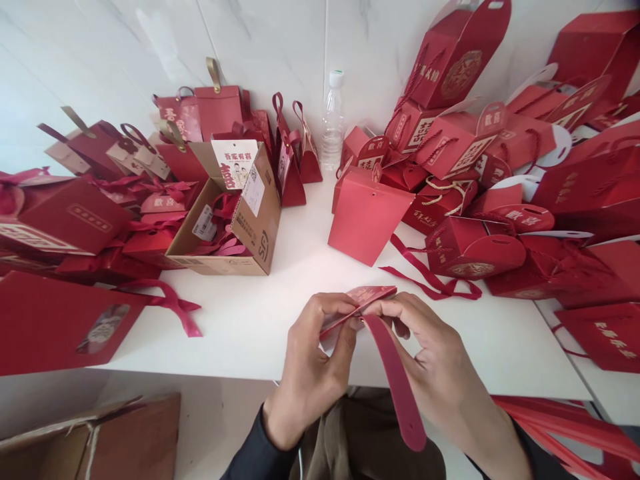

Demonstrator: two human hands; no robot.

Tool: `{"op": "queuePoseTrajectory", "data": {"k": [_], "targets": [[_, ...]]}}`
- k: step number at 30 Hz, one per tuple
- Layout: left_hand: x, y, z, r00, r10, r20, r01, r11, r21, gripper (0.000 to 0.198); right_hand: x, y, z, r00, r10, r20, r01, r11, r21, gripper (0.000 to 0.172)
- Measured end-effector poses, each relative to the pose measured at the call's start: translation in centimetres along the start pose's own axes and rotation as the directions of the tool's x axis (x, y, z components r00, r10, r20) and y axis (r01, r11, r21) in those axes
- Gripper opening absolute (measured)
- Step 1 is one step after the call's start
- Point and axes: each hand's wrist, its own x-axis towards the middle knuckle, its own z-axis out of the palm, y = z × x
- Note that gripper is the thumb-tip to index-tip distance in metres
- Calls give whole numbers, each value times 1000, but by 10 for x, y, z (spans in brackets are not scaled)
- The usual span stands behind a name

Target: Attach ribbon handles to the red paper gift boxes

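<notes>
Above the table's front edge, my left hand (320, 360) is closed, its thumb and fingers pinching the top edge of a small red gift box (373, 293). My right hand (430, 353) is closed at the same edge, gripping the near end of a dark red strap (397, 380). From between my fingertips the strap curves down toward me, its rounded free end hanging loose with a small hole in it. My fingers cover most of the box and the spot where strap and box meet.
A cardboard box (273, 227) with more dark red straps stands left of centre. Behind my hands is a plain red box (367, 217), with a loose ribbon (430, 280) beside it. Red gift boxes pile up on both sides. A plastic bottle (333, 123) stands by the wall.
</notes>
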Motion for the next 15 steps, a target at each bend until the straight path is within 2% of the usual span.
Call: {"op": "queuePoseTrajectory", "data": {"k": [6,15], "targets": [[0,-1,0,999,37,16,-37,999,-5,21,-1,-5,0,1000,7,-25,-8,999,-36,9],[-2,-2,0,998,37,42,-36,999,-26,23,-1,-5,0,996,88,-3,-88,995,35,12]]}}
